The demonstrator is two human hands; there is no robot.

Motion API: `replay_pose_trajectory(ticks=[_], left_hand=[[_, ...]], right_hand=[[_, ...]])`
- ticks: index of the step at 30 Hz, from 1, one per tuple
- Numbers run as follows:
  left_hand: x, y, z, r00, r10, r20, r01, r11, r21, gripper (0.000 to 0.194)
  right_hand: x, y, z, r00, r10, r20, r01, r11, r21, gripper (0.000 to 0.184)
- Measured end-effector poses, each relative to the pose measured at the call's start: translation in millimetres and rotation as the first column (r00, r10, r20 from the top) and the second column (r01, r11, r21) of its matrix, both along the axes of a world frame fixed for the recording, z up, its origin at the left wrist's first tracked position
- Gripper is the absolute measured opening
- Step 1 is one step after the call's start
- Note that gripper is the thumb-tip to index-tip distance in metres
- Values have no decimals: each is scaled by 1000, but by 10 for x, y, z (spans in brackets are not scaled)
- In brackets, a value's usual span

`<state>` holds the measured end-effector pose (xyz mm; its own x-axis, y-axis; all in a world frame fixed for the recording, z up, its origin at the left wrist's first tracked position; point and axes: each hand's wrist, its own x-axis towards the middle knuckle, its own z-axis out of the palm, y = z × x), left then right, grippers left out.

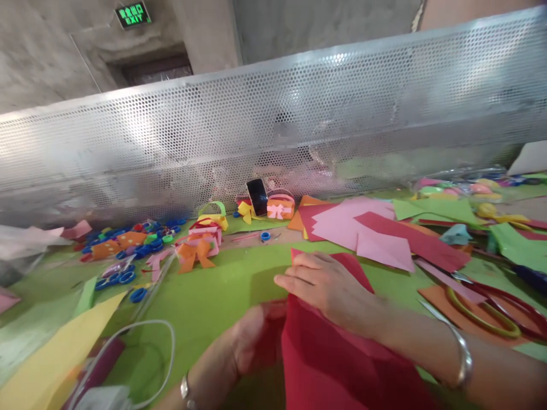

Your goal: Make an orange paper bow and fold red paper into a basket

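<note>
A large sheet of red paper [325, 353] is raised off the green tabletop, its surface bent. My right hand [325, 279] lies across its upper part, fingers close together and curled over the edge. From the left, my left hand [260, 333] grips the sheet's side edge; its fingertips are partly hidden and in shadow. Just beyond my right hand lie pink paper sheets [354, 219] and a red paper strip [410, 239]. A finished-looking orange paper basket with a pink bow [281, 207] stands behind, next to a leaning phone [257, 196].
Red-and-yellow-handled scissors [482, 307] lie at the right over orange paper. Blue rings and small parts [158, 236] are heaped at the left. A white cable [171, 341] loops at lower left near yellow paper [64, 353]. A perforated metal panel [239, 131] borders the back.
</note>
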<state>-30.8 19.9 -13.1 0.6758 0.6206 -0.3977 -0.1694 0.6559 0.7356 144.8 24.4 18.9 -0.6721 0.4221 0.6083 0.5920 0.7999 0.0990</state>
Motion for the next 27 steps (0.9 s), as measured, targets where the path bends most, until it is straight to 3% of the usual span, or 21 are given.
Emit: replay_pose_trajectory(ticks=[2,6,9,11,13,17,20,21,23,25,27], left_hand=[[7,2,-42,999,32,8,-32,999,-20,24],[23,-25,-107,996,85,14,-85,996,-35,26],[37,-69,-97,992,125,-16,-126,990,-71,28],[51,-102,-77,991,128,-44,-131,989,-69,30],[67,-132,-58,993,105,-46,-107,993,-39,35],[101,-172,-20,992,122,-31,-122,992,23,39],[127,-174,19,974,203,-101,-201,979,23,43],[134,-170,28,963,237,-129,-237,971,15,43],[144,-159,34,939,301,-164,-305,952,-3,43],[147,-155,27,923,344,-173,-351,936,-11,42],[146,-158,20,916,362,-172,-366,931,6,41]], right_hand=[[17,-108,-19,999,-22,24,25,995,-98,25],[71,-376,-94,996,-76,-49,66,982,-179,45],[81,-508,-188,984,-84,-156,33,952,-306,34],[68,-541,-269,956,-169,-241,56,908,-416,28],[47,-542,-350,918,-251,-307,75,870,-486,33],[44,-527,-434,888,-301,-347,146,901,-407,43],[107,-540,-406,819,-442,-367,312,878,-362,29],[136,-547,-390,827,-445,-344,325,877,-354,21],[193,-557,-364,890,-372,-265,278,902,-331,14],[240,-562,-354,938,-272,-214,198,929,-313,23],[270,-561,-355,934,-268,-238,186,930,-316,24]])
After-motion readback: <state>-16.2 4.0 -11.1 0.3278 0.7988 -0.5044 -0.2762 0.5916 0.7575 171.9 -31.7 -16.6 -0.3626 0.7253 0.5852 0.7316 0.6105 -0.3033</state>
